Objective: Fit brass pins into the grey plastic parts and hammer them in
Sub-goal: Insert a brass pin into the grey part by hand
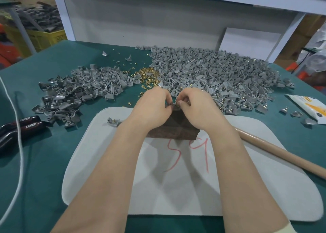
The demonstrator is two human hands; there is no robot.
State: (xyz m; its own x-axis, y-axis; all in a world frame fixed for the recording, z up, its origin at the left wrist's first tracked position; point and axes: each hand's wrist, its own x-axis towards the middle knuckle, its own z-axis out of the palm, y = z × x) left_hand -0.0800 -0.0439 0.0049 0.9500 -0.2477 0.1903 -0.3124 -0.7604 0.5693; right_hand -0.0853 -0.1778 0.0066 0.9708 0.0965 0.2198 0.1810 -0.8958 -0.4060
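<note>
— Looking for containers first: what holds what?
— Only a yellow crate (47,37), beyond the far left corner, heaped with dark grey pieces (40,19). A white packet (310,107) lies at the right edge; I can't tell what is in it.
— And the hands?
— Both are curled. The left grip (153,105) and right grip (195,104) meet at the fingertips, pinching one grey part (174,106) just above the far end of a dark wooden block (176,128). The fingers hide whether a pin sits in it.
— The stock?
— Loose on the green tabletop (44,171): a left pile (79,88) of grey parts, a larger right pile (220,74), and brass pins (147,75) scattered between them.
— Under the block?
— A white mat (264,188) and a paper sheet (176,194) marked in red. A wooden handle (282,155) crosses the mat's right side. Black handles (21,127) labelled TAPER and a white cord (19,144) lie at the left.
— The room?
— A pale shelf frame (60,12) and back panel (141,21) rise behind the tabletop.
</note>
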